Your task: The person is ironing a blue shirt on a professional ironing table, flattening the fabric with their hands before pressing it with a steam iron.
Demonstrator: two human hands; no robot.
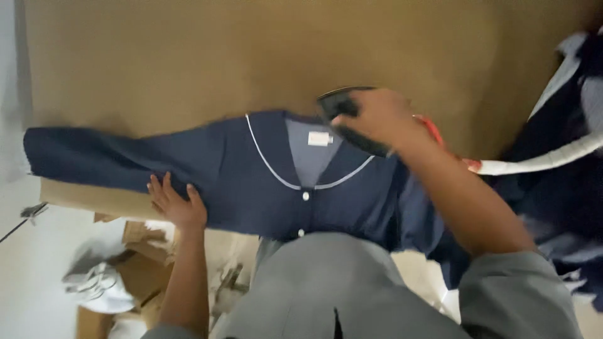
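Obs., head view, frame slightly blurred. Landmark for all positions: the white-piped collar [306, 164] of the navy garment [251, 182].

Garment lies flat, front up, on the brown bench [188, 56]. One sleeve [88, 157] runs out long to the left of the collar, fully visible to its cuff. The sleeve on the other side of the collar is covered by the person's right forearm; its end cannot be made out. A small white label [319, 139] sits inside the neck, just above the collar's point. Two white buttons [306, 196] run straight below the collar; the lower hem is cut off by the person's grey-clad torso [326, 289].

Left hand [174, 202]: well left of and below the collar, fingers spread and flat, palm down on the cloth near the base of the long sleeve. Open, gripping nothing, only pressing.

Right hand [377, 116]: just right of and above the collar, fingers curled closed over the handle of a dark iron [352, 122]. The hand hides most of the iron; only its dark front edge and a strip of its base show, resting on the collar's right side. Whether the sole is fully flat cannot be told.

Far right of the collar: a white cord or hose [546, 160] with a red fitting [433, 132], partly behind the forearm, and a heap of dark blue cloth [559, 188], cut by the frame edge.

Below left of the collar, off the bench: cardboard boxes [135, 242] and a pale bundle [94, 282], too blurred to identify.
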